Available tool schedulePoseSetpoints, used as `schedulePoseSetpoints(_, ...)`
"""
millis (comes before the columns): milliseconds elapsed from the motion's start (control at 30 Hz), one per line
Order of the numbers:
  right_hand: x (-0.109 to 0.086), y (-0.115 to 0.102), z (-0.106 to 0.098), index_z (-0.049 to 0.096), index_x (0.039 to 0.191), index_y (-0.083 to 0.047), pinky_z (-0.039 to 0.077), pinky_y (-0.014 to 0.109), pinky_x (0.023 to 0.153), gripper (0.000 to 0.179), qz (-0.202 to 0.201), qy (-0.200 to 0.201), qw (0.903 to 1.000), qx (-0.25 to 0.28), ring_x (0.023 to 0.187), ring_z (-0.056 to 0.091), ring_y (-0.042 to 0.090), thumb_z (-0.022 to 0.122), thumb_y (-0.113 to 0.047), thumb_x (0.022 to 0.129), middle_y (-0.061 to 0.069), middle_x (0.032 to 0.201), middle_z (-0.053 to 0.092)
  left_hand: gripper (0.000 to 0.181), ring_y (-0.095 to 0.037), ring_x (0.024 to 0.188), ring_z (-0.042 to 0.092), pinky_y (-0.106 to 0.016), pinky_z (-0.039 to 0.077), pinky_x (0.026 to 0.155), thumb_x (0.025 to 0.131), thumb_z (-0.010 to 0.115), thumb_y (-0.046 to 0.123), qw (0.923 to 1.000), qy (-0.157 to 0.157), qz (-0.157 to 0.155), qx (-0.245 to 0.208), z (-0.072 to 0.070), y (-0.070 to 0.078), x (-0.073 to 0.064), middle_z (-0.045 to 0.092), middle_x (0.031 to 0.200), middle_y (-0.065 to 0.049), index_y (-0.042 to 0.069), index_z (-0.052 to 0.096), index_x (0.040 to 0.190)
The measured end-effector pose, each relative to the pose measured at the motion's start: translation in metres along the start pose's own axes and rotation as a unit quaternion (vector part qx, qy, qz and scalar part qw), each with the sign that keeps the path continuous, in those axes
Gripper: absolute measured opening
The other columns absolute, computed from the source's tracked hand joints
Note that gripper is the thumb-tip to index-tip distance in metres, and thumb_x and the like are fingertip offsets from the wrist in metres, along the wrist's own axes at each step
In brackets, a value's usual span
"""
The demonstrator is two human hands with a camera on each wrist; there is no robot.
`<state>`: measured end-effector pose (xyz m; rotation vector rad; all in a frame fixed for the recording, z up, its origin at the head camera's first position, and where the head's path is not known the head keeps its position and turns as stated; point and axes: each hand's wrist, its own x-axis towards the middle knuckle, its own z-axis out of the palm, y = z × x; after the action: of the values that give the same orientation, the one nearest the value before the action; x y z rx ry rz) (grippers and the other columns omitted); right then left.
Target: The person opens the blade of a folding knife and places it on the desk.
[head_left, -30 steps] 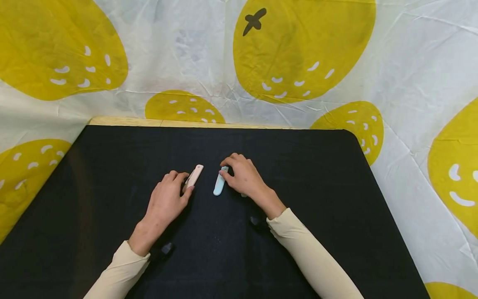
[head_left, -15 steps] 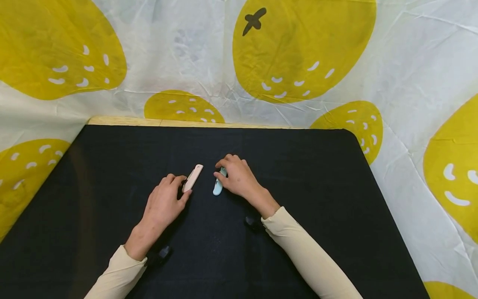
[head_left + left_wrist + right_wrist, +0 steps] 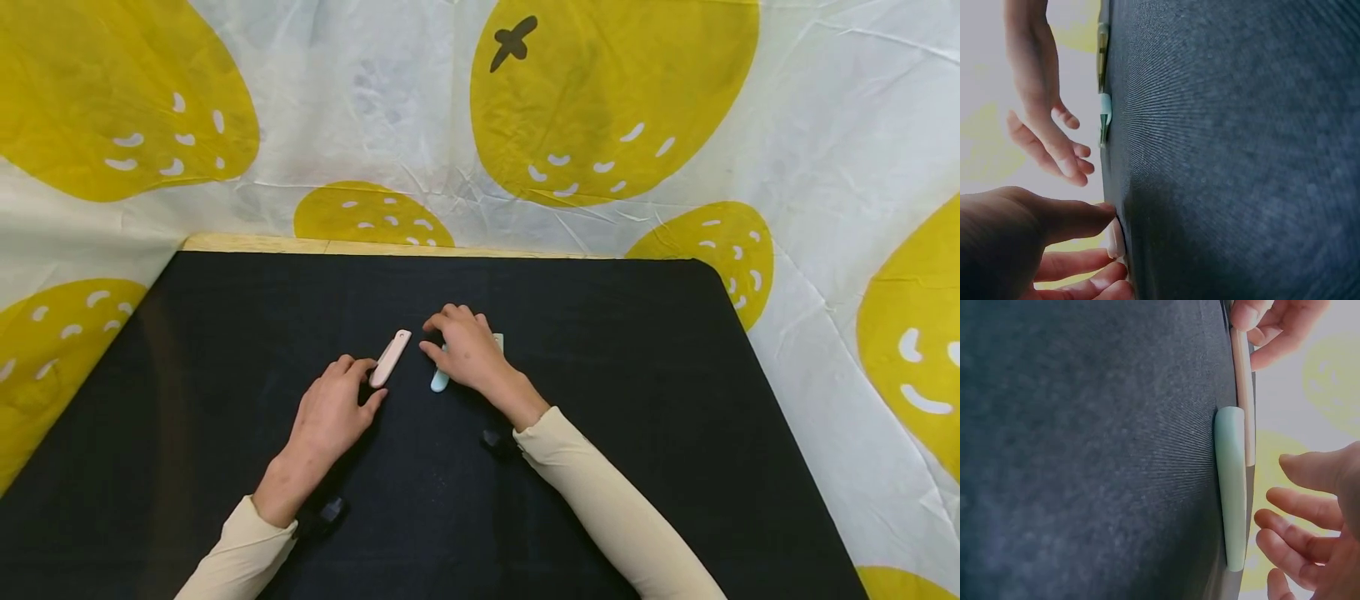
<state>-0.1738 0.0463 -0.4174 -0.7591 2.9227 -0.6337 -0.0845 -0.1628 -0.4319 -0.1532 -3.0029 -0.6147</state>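
On the black cloth lies a slim pale pink handle-shaped piece (image 3: pixel 391 359) with a hole at its far end, looking like a folded knife. My left hand (image 3: pixel 330 412) is at its near end, thumb and fingers spread on either side, fingertips right at its edge. To the right is a similar light blue piece (image 3: pixel 439 382), its upper part hidden beneath my right hand (image 3: pixel 468 350). That hand hovers with loosely bent fingers, apart from the blue piece (image 3: pixel 1230 487) in the right wrist view. A pale green piece (image 3: pixel 498 340) shows partly behind the right hand.
A black cloth (image 3: pixel 637 375) covers the table, with a pale wooden strip (image 3: pixel 255 243) along its back edge. Behind it hangs a white sheet (image 3: pixel 375 92) printed with yellow fruit shapes. Dark wrist-worn devices (image 3: pixel 330 510) sit under both forearms.
My right hand has moved left over the light blue piece, uncovering the pale green piece's top. The left hand's thumb and fingers have eased apart around the pink piece, which lies in place.
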Motion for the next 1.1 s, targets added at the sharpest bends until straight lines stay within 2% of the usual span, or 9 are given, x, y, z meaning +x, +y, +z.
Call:
schedulePoseSetpoints(167,0.005,-0.001,0.003,0.072,0.128,-0.018,0.044,0.044,0.094,0.033,0.012,-0.004,0.9998,-0.016,0.113,0.057,0.026,0.067,-0.039,0.102,0.004,0.122,0.065,0.045,-0.026,0.078,0.058,-0.043,0.051,0.066,0.088,0.083,0.02,1.0,0.0,-0.003,0.001,0.001,0.0,0.0,0.063,0.098,-0.012,0.001,0.068,0.126)
schedulePoseSetpoints(367,0.01,-0.004,0.006,0.068,0.136,-0.02,0.04,0.046,0.097,0.043,0.03,-0.032,0.9984,-0.035,0.118,0.054,0.026,0.067,-0.045,0.101,0.006,0.129,0.062,0.046,-0.026,0.079,0.059,-0.044,0.053,0.068,0.089,0.083,0.021,1.0,-0.001,-0.006,0.003,0.0,0.0,0.001,0.064,0.099,-0.013,-0.001,0.067,0.126)
schedulePoseSetpoints(600,0.012,-0.008,0.009,0.064,0.143,-0.023,0.039,0.045,0.096,0.048,0.026,-0.046,0.9976,-0.045,0.116,0.052,0.026,0.065,-0.048,0.101,0.007,0.131,0.06,0.045,-0.025,0.078,0.059,-0.044,0.053,0.068,0.09,0.083,0.021,1.0,0.001,-0.003,0.003,0.001,0.001,0.002,0.063,0.097,-0.013,-0.002,0.068,0.125)
schedulePoseSetpoints(833,0.011,-0.01,0.013,0.067,0.138,-0.028,0.037,0.045,0.094,0.042,0.014,-0.038,0.9982,-0.044,0.109,0.05,0.025,0.064,-0.048,0.101,0.006,0.126,0.06,0.037,-0.027,0.079,0.061,-0.045,0.054,0.067,0.09,0.082,0.017,0.9999,0.011,0.003,0.007,0.003,0.001,0.002,0.064,0.097,-0.012,0.0,0.07,0.121)
schedulePoseSetpoints(1100,0.01,-0.011,0.016,0.071,0.129,-0.027,0.038,0.046,0.094,0.036,0.017,-0.03,0.999,-0.027,0.109,0.052,0.025,0.065,-0.048,0.101,0.006,0.124,0.06,0.033,-0.03,0.082,0.063,-0.047,0.055,0.069,0.091,0.08,0.012,0.9995,0.029,0.01,-0.001,0.007,-0.001,0.0,0.065,0.096,-0.014,-0.001,0.072,0.121)
